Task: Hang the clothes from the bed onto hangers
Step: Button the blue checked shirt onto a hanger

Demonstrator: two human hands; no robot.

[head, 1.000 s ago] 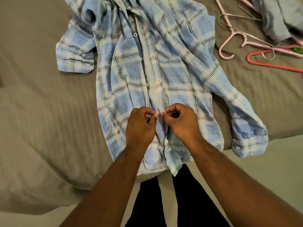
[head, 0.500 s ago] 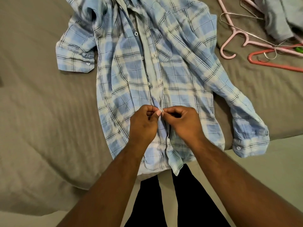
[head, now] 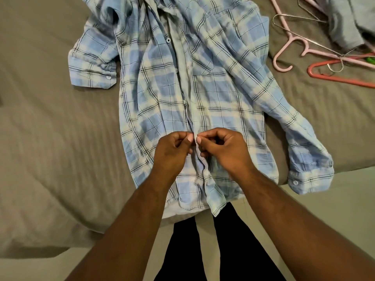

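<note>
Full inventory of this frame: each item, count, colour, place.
plaid shirt: 1, blue-white, spread flat, centre
bed sheet: 1, grey-brown, under the shirt
pink hangers: at least 2, pink, upper right on sheet
wire hanger: at least 1, silver, among the pink ones
red hanger: 1, coral red, right edge
grey garment: 1, grey, top right corner
green item: 1, green, right edge, unidentifiable
floor: 1, pale beige, lower right
legs: 2, black trousers, bottom centre
left hand: 1, pinches shirt's front edge
right hand: 1, pinches it opposite
</note>
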